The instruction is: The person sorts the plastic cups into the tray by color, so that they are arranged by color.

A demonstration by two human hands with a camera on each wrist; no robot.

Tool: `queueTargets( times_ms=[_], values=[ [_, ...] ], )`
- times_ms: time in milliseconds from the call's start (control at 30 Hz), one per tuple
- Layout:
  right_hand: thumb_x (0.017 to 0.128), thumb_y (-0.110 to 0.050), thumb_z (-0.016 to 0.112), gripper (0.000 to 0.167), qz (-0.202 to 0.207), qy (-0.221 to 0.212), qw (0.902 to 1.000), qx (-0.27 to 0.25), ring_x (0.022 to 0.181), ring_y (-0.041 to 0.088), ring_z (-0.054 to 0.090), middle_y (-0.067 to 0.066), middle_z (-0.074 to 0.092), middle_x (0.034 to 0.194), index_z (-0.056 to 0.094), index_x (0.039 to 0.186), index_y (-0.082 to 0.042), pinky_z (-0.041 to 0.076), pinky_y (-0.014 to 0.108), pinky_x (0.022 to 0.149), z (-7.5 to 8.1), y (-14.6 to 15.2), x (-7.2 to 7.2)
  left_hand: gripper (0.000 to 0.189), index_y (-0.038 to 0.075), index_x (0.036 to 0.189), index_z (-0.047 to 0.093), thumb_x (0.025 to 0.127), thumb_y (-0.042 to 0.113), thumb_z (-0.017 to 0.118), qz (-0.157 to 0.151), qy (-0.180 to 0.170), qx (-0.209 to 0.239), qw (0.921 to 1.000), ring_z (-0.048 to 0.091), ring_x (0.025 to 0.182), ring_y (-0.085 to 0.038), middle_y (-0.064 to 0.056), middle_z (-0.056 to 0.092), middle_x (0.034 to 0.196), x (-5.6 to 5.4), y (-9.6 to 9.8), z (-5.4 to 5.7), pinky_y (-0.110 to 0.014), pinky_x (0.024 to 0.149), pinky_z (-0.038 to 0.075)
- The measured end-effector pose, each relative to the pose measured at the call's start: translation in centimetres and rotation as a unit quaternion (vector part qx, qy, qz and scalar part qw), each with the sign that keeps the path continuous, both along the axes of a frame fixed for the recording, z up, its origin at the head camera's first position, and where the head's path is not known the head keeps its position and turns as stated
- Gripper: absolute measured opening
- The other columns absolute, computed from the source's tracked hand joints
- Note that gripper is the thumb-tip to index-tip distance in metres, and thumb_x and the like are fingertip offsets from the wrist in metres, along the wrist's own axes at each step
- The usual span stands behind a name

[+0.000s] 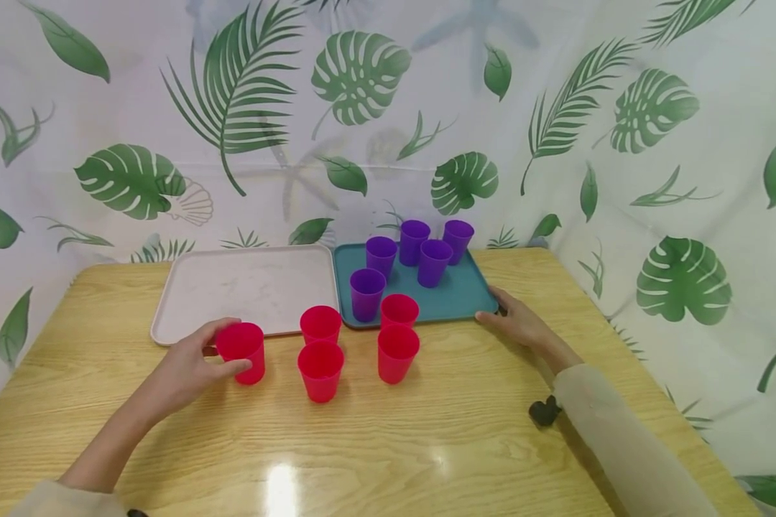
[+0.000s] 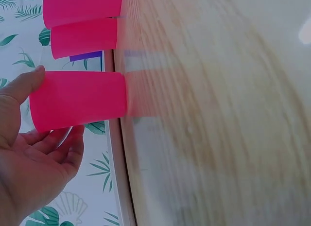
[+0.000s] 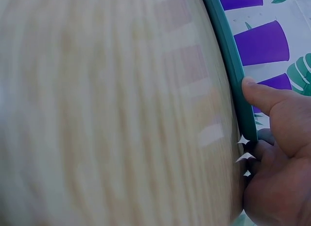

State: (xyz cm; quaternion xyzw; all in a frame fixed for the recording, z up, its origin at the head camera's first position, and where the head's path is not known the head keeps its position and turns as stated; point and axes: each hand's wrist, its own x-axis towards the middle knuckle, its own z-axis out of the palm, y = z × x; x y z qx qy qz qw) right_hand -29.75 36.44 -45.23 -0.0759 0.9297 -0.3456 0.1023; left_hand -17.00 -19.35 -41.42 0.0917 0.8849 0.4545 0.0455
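Note:
On the left, my left hand [image 1: 184,366] holds a red plastic cup [image 1: 247,352], thumb on the near side and fingers around the far side. In the left wrist view this cup [image 2: 80,99] stands upright on the table, the thumb at its rim. My right hand [image 1: 517,319] grips the near right corner of a teal tray [image 1: 446,305]. Its thumb lies on the tray's rim [image 3: 233,70] in the right wrist view, the other fingers beside and below. Several purple cups [image 1: 435,262] stand upright on that tray.
Several more red cups [image 1: 321,373] stand in front of the trays, in pairs. A white tray [image 1: 246,283] lies left of the teal one, edges side by side. Near the right sleeve is a small black object [image 1: 544,411]. A leaf-patterned cloth [image 1: 388,143] hangs behind the wooden table [image 1: 388,445].

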Motion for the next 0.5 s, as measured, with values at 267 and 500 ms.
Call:
queueTargets(
  times_ms=[267,500],
  values=[
    [0.104,-0.039,0.062,0.086,-0.003,-0.004,1.0000,0.007,0.153,0.051,0.014,0.033,0.017,0.165,0.015,0.163,0.002,0.013,0.062,0.123,0.0,0.0,-0.1,0.075,-0.003,0.151,0.042,0.093,0.025,0.080,-0.019,0.004,0.032,0.9993,0.060,0.123,-0.043,-0.023,0.058,0.137,0.1,0.0,0.4,-0.028,0.089,0.057],
    [0.104,-0.042,0.061,0.087,-0.004,-0.007,0.9999,0.007,0.153,0.050,0.013,0.032,0.016,0.166,0.014,0.164,0.002,0.013,0.062,0.123,0.0,0.1,-0.2,0.073,-0.002,0.151,0.042,0.095,0.027,0.078,-0.018,0.003,0.045,0.9988,0.063,0.118,-0.037,-0.020,0.061,0.133,-0.2,-0.8,1.3,-0.021,0.083,0.057]
  ],
)
